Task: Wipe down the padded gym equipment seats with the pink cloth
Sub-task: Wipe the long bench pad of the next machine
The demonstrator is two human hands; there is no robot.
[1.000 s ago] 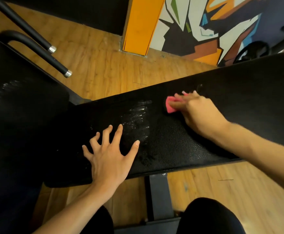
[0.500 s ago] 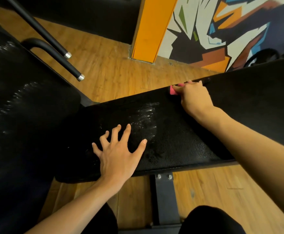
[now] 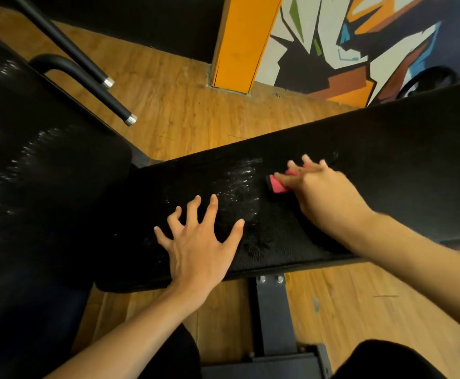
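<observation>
The right hand [image 3: 324, 190] presses the pink cloth [image 3: 278, 185] onto the black padded bench [image 3: 387, 165]. Its fingers lie fairly straight over the cloth, which shows at their left side and between them, while the rest stays hidden under the hand. The left hand [image 3: 198, 247] rests flat on the bench nearer the person, fingers spread wide, holding nothing. A wet, shiny streak [image 3: 239, 184] lies between the two hands.

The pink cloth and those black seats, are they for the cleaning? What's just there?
For the job: pink cloth, under the right hand; long padded seat; second padded seat; left hand.

Just there: black bars, orange pillar, painted wall.
</observation>
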